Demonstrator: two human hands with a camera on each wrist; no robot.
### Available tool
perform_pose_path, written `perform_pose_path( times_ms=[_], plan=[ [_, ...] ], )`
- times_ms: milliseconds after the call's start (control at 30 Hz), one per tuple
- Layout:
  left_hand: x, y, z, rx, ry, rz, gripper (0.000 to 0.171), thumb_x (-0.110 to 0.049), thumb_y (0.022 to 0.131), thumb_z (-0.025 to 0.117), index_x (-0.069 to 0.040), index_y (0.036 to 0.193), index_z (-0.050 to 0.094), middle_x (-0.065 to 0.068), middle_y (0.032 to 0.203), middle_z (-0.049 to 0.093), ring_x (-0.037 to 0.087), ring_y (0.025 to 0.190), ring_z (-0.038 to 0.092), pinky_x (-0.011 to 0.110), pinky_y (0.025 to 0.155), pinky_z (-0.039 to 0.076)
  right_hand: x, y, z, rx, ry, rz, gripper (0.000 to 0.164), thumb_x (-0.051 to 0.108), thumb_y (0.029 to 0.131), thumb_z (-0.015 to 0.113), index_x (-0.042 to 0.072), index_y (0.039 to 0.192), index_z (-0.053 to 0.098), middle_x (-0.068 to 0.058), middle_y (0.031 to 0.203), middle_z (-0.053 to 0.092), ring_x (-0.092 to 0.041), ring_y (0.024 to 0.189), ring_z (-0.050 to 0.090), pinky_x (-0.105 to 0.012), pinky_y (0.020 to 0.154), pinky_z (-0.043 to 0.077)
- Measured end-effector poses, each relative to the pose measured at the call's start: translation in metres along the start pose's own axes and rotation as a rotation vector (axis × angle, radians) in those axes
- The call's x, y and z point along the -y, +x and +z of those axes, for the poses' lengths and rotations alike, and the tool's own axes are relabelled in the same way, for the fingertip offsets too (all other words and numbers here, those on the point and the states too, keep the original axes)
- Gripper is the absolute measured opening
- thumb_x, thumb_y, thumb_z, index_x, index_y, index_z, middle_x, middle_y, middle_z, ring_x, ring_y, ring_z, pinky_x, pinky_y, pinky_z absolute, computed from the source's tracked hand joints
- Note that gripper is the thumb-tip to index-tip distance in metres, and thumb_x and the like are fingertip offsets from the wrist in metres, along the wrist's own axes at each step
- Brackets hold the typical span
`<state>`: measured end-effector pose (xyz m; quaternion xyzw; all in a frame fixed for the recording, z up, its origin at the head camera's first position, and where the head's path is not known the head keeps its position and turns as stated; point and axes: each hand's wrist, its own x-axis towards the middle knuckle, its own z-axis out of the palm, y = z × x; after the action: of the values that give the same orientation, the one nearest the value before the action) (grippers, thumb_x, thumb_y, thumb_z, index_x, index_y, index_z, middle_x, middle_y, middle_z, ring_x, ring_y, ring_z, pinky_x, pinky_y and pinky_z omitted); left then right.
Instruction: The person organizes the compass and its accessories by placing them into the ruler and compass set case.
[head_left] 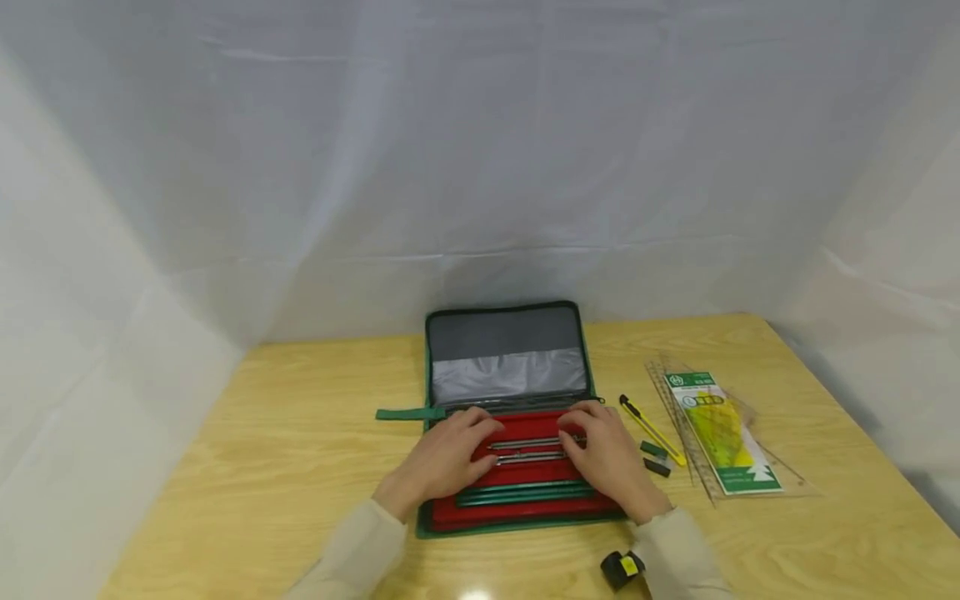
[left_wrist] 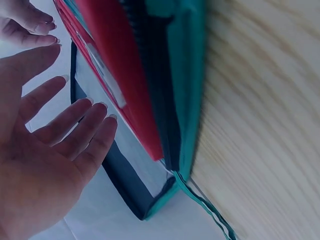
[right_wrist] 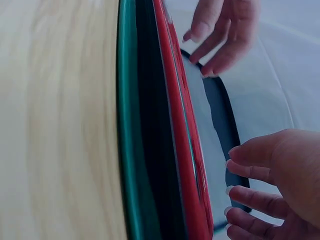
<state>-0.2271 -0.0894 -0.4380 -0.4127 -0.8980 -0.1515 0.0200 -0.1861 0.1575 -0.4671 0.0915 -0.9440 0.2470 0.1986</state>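
Observation:
A green zip case [head_left: 504, 333] lies unfolded on the table, its grey-lined lid leaning back. Red padding [head_left: 525, 427] fills its near half. Slim metal drawing instruments, which look like compasses [head_left: 531, 457], lie across the red, with several dark green pencils [head_left: 525, 496] nearer me. My left hand [head_left: 446, 454] hovers over the left part of the padding, fingers loosely bent and apart. Over the right part is my right hand [head_left: 609, 454], its fingertips close to the instruments' ends. Both wrist views show the left palm [left_wrist: 50, 165] and the right fingers [right_wrist: 255, 200] holding nothing.
Right of the case lie a yellow craft knife [head_left: 660, 435], a green block [head_left: 653, 450], a dark block [head_left: 657, 468], and clear set squares [head_left: 787, 475] under a green-and-white packet [head_left: 720, 433]. A small black-and-yellow object [head_left: 621, 570] sits by the right sleeve. A green strap [head_left: 408, 413] sticks out left.

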Motion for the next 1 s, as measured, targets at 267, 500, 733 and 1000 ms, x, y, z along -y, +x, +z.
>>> perform_pose_path(
  times_ms=[267,500,733,1000],
  plan=[
    [-0.009,0.008,0.002,0.028,-0.02,0.039,0.036,-0.03,0.094,0.062,-0.015,0.127,0.06,0.003,0.123,0.054,0.019,0.106,0.054,0.035,0.086,0.048,-0.024,-0.006,-0.018,0.001,-0.035,0.096,0.012,0.014,0.085,0.072,0.009,0.096,0.072,-0.012,0.11,0.06,-0.034,0.099,0.052,-0.047,0.078,0.049],
    [-0.014,0.014,0.003,0.056,-0.033,0.066,0.036,-0.031,0.095,0.06,-0.017,0.128,0.059,0.002,0.126,0.053,0.018,0.107,0.054,0.034,0.085,0.048,-0.046,-0.014,-0.033,-0.035,-0.041,0.131,0.013,0.008,0.085,0.071,0.003,0.097,0.072,-0.017,0.108,0.061,-0.038,0.1,0.054,-0.052,0.086,0.043],
    [-0.017,0.016,0.006,0.074,-0.051,0.07,0.035,-0.031,0.095,0.06,-0.018,0.128,0.058,0.0,0.125,0.053,0.017,0.108,0.054,0.034,0.087,0.047,-0.061,-0.018,-0.043,-0.026,-0.035,0.173,0.017,0.009,0.086,0.069,0.001,0.102,0.07,-0.02,0.109,0.06,-0.039,0.1,0.056,-0.052,0.08,0.048],
    [-0.019,0.019,0.009,0.072,-0.07,0.085,0.034,-0.03,0.095,0.061,-0.018,0.127,0.06,0.0,0.124,0.054,0.017,0.106,0.054,0.033,0.084,0.048,-0.074,-0.02,-0.054,-0.005,-0.069,0.214,0.024,0.016,0.086,0.07,-0.002,0.103,0.07,-0.024,0.107,0.062,-0.039,0.089,0.061,-0.052,0.074,0.05]
  ],
)
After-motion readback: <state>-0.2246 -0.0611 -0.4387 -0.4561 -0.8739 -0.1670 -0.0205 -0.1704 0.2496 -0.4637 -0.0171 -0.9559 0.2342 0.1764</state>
